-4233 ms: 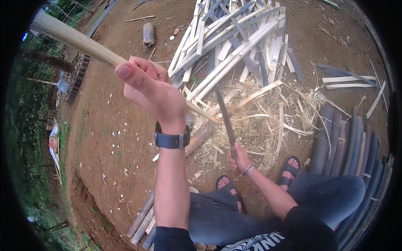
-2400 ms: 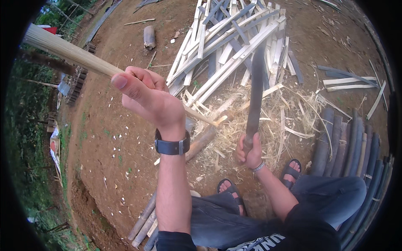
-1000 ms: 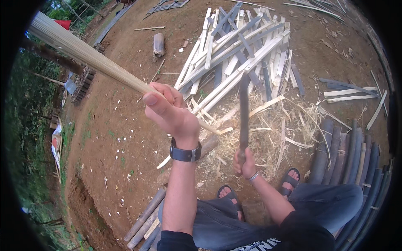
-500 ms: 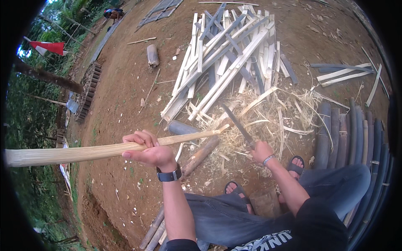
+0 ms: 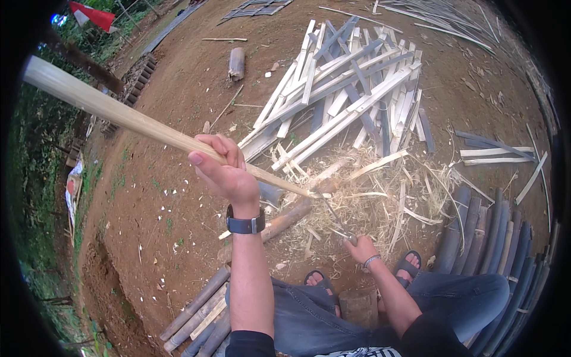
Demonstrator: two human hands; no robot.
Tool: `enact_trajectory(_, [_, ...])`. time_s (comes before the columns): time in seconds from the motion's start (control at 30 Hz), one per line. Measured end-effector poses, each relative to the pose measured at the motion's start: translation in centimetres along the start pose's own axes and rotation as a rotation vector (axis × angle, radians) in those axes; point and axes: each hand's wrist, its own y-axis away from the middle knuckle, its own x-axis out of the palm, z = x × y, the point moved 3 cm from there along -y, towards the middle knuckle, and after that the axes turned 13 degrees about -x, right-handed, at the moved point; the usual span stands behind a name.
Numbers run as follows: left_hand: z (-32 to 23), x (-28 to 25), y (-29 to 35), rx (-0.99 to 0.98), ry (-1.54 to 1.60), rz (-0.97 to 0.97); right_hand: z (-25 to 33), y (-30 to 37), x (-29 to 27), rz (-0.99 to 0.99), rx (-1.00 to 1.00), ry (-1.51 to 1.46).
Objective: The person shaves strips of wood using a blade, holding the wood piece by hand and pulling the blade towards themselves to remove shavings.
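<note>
Fingers of the left hand (image 5: 225,175) clasp a long, pale bamboo strip (image 5: 137,122) slanting down-right from them toward the grey metal blade (image 5: 332,212) gripped by the right hand (image 5: 361,249).

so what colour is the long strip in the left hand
The strip is pale straw yellow, showing best in the head view.

Bamboo slat pile (image 5: 357,110) on grnd (image 5: 184,107), just beyond shavings (image 5: 375,217); bamboo poles (image 5: 467,238) R of shavings; short log (image 5: 236,64) L of pile; bamboo strip (image 5: 137,121) in L hand (image 5: 229,175), L of R hand (image 5: 362,250).
</note>
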Motion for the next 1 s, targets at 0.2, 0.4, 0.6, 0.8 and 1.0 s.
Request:
enact_trajectory(0.2, [1.6,-0.5,-0.7,-0.041,-0.033,0.046,5.6,0.3,1.6,0.011,-0.028,-0.642])
enact_trajectory(0.4, [1.7,1.6,0.0,-0.001,-0.095,0.055,10.1,-1.8,1.8,-0.050,-0.021,-0.801])
enact_trajectory(0.6, [2.3,3.5,0.4,0.090,-0.167,-0.012,7.3,-1.9,5.3,0.026,0.123,-0.792])
enact_trajectory(0.8, [2.9,4.0,1.4,0.153,-0.207,0.006,9.7,-1.3,2.6,-0.122,-0.052,-0.908])
enact_trajectory(1.0, [2.6,4.8,2.2,0.140,-0.192,0.026,5.2,-0.2,5.5,-0.045,0.220,-0.902])
